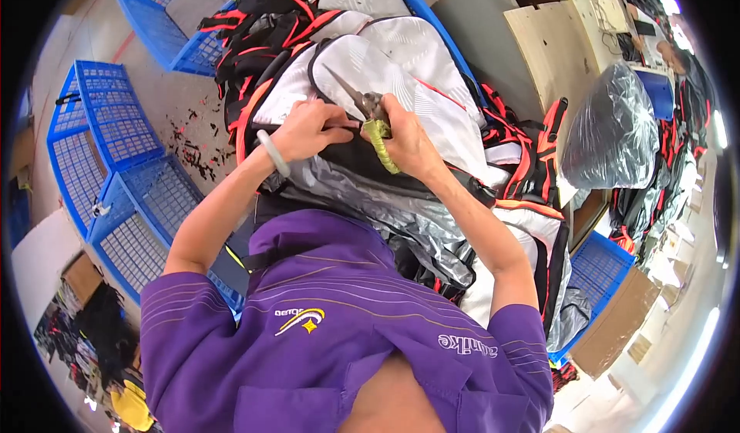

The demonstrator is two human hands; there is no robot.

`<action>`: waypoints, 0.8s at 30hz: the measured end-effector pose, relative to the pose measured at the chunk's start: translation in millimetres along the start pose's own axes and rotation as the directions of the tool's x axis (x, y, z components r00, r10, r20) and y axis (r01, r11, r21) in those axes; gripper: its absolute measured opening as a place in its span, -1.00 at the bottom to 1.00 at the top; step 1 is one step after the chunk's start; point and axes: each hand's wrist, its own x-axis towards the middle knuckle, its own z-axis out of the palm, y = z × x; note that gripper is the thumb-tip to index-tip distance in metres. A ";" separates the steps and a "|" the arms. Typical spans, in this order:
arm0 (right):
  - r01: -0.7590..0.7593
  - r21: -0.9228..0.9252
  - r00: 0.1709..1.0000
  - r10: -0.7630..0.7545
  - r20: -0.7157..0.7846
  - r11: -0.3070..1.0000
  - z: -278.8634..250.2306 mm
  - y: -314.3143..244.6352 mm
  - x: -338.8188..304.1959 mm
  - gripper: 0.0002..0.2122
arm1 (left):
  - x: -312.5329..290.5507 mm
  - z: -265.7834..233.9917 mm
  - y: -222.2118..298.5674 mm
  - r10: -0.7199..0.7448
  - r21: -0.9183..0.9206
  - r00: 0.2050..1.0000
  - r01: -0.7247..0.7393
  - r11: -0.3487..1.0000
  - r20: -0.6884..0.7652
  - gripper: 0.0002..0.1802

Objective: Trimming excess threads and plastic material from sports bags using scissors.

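Note:
A white and black backpack (408,101) with red trim lies on a pile of similar bags in front of me. My left hand (312,131), with a pale bangle at its wrist, is closed in a pinch on the backpack's black edge. In my right hand (410,140) is a pair of scissors (359,98), gripped by handles wrapped in yellow-green material. Their dark blades point up and to the left, over the white panel, just beyond my left fingertips. The exact spot between my left thumb and fingers is partly hidden.
Blue plastic crates (116,117) stand on the floor at left, near scattered black and red scraps (196,144). A blue bin rim (443,20) borders the pile. To the right are a clear plastic bag with dark contents (613,132), wooden boards (551,47) and flattened cardboard (617,321).

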 end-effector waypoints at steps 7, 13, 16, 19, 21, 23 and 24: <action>0.021 -0.083 0.967 -0.041 -0.252 0.996 -4.0 30.9 9.4 -0.64 | -1.1 11.6 -7.7 -0.062 -0.063 0.963 0.047 0.997 -0.261 -0.70; -0.035 -0.328 0.997 0.009 -0.080 0.944 -60.4 60.4 -25.7 -0.49 | 0.2 14.3 -20.0 -0.083 -0.109 0.946 0.051 0.993 -0.313 -0.67; -0.028 -0.396 0.996 0.061 0.069 0.918 -65.9 68.5 -31.5 -0.45 | -1.9 15.6 -14.9 -0.061 -0.002 0.941 0.064 0.998 -0.333 -0.66; -0.067 -0.428 0.977 0.145 0.154 0.901 -65.1 64.6 -27.8 -0.43 | -2.1 21.3 -18.8 0.037 0.021 0.908 -0.031 0.999 -0.416 -0.68; 0.006 -0.426 0.967 0.102 0.232 0.905 -62.6 63.9 -21.1 -0.41 | -3.1 22.1 -18.3 0.012 0.001 0.902 -0.013 1.000 -0.432 -0.69; 0.023 -0.414 0.967 0.084 0.240 0.910 -60.5 63.9 -15.7 -0.41 | -3.8 21.6 -15.9 0.017 0.023 0.903 -0.008 1.000 -0.429 -0.69; 0.044 -0.433 0.962 0.079 0.262 0.900 -59.8 65.5 -13.4 -0.41 | -4.3 21.0 -14.6 0.021 0.044 0.904 -0.003 0.999 -0.428 -0.69</action>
